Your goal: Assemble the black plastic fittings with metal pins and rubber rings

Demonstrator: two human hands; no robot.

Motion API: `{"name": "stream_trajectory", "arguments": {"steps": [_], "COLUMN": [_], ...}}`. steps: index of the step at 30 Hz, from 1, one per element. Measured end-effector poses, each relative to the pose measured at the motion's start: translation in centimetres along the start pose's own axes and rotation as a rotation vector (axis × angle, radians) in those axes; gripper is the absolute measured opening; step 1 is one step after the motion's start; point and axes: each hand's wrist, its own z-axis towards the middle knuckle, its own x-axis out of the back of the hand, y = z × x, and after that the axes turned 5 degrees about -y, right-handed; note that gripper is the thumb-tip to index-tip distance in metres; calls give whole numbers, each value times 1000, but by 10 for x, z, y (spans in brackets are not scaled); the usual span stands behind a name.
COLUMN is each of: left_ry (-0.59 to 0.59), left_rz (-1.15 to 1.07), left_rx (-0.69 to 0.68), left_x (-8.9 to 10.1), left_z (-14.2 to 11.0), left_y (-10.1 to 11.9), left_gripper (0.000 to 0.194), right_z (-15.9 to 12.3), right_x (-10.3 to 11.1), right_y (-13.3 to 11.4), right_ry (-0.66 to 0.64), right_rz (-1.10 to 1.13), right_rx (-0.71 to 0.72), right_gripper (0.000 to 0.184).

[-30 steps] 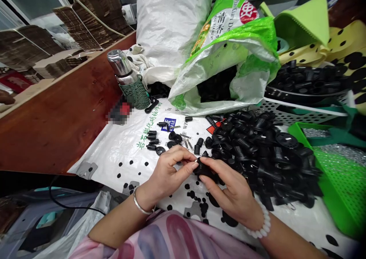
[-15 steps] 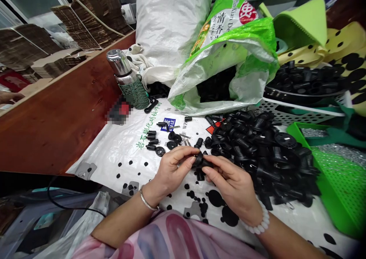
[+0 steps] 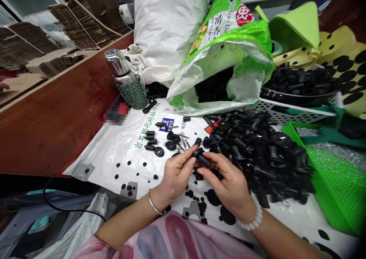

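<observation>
As left fingers pinch its wide end, the black part slants rightward.
Right fingers straddle its narrow end; grip unclear.

I see room at the desk's near left corner.
The black pile blocks me toward the right edge.

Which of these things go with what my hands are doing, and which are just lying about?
Likely in use:
- black part, between left hand and right hand
- pile of black parts
- metal strips

Likely just lying about:
- flask
- cloth
- cardboard stacks
</observation>
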Motion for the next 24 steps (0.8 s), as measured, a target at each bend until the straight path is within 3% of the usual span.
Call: {"name": "stream_trajectory", "arguments": {"steps": [5,8,13,17,24], "left_ry": [45,42,108,159,263], "left_rz": [-27,-26,27,67,-131], "left_rx": [-5,-10,-62,-106,9], "left_x": [-1,-1,2,6,13], "left_z": [-1,-1,-1,-2,1], "left_y": [-5,-6,-6,-10,-10], "left_gripper": [32,32,31,31,31], "right_z": [2,5,12,22,36], "right_x": [1,-1,-9,-14,-19], "right_y": [0,1,0,-7,-20], "right_ry": [-25,-19,-51,-101,-204], "right_rz": [-166,-272,-215,-122,-8], "right_rx": [204,236,25,-54,-150], "right_gripper": [28,27,25,24,27]}}
